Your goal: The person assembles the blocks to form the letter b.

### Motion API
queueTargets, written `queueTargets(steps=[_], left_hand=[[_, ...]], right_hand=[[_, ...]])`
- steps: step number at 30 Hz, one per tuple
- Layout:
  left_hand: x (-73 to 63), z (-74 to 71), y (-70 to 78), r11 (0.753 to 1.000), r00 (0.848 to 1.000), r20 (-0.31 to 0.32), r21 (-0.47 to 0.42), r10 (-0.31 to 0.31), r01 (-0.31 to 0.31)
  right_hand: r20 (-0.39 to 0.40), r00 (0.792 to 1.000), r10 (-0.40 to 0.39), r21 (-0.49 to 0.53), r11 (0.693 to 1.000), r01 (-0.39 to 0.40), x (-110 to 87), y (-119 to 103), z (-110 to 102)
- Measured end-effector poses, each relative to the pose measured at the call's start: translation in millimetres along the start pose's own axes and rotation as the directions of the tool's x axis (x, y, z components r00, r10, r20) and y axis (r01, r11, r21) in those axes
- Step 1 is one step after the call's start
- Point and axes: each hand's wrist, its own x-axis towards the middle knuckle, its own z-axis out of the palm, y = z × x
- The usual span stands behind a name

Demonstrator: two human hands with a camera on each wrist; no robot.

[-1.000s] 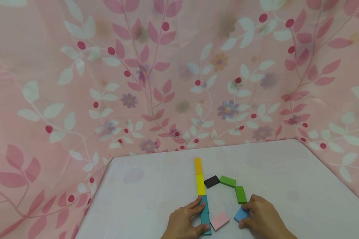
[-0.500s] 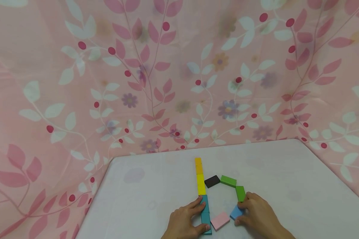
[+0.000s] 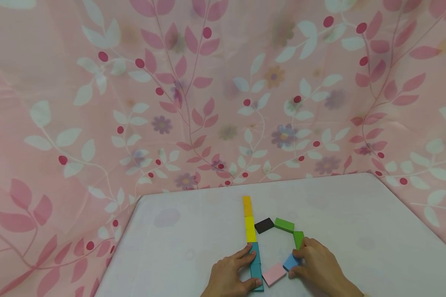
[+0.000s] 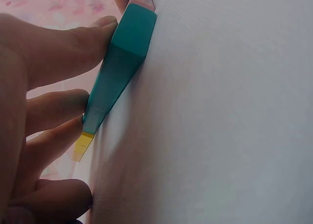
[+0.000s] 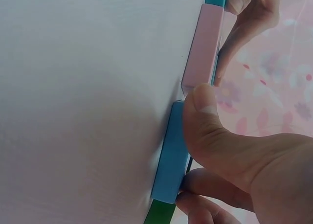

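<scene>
Flat rectangular blocks lie on the table: orange (image 3: 247, 206), yellow (image 3: 250, 229) and two teal blocks (image 3: 256, 271) in a straight line, with a black block (image 3: 264, 225), two green blocks (image 3: 284, 225), a blue block (image 3: 291, 262) and a pink block (image 3: 274, 274) curving on the right. My left hand (image 3: 228, 272) rests its thumb and fingertips on the teal blocks. My right hand (image 3: 321, 266) pinches the blue block (image 5: 171, 155) between thumb and fingers, partly covering it and the lower green block. In the right wrist view, the blue block's end sits close to the pink block (image 5: 203, 48).
The white-covered table (image 3: 193, 222) spreads out around the blocks. A pink floral curtain (image 3: 223, 103) stands behind and beside it.
My right hand has slid the blue block left toward the pink block, and its fingers now overlap the lower green block. My left hand stays in place on the teal blocks.
</scene>
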Motion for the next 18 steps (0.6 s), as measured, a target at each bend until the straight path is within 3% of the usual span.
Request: queueTargets(steps=[18], left_hand=[[-0.6, -0.9, 0.3, 1.000, 1.000, 0.008, 0.000, -0.008, 0.008]], right_hand=[[0.063, 0.998, 0.029, -0.024, 0.999, -0.028, 6.9, -3.0, -5.1]])
